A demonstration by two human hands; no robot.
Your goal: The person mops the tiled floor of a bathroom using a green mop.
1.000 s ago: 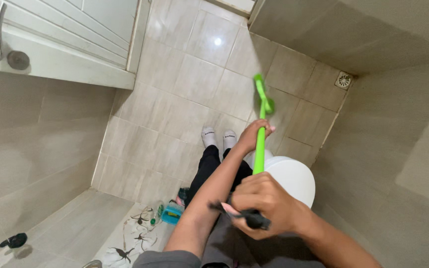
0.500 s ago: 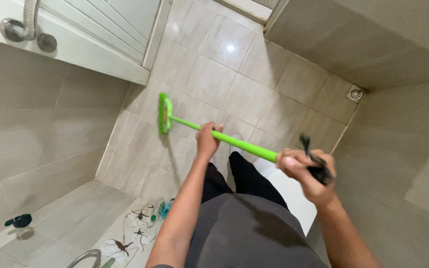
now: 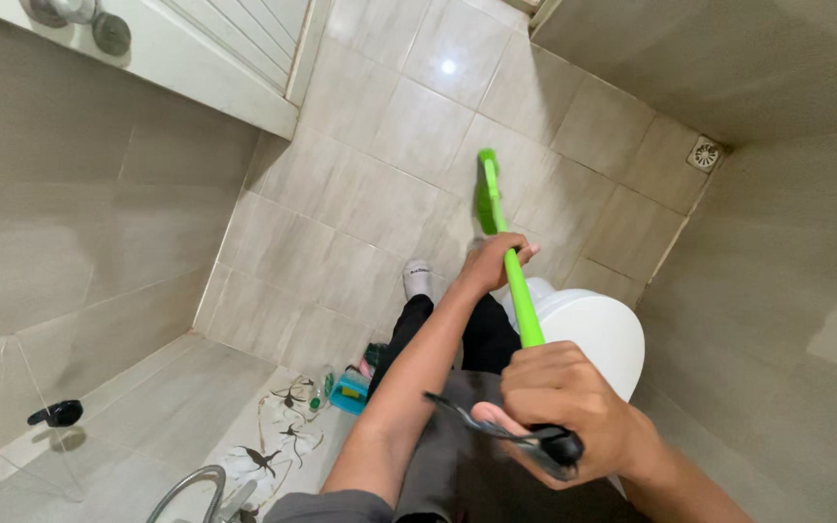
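The right hand (image 3: 559, 412) is closed around the black top end of the green brush (image 3: 508, 257), and the left hand (image 3: 491, 261) is wrapped around the handle further down. The brush head rests on the tiled floor (image 3: 380, 145) ahead of the person's feet, well away from the drain (image 3: 705, 153) in the far right corner, with the white toilet lid (image 3: 588, 324) just beside the handle. Good scrubbing here likely calls for keeping both grips firm, pressing down through the lower hand and steering from the top one. Half a second ago the brush head lay further left, near the wall; it has since swung to the middle of the floor.
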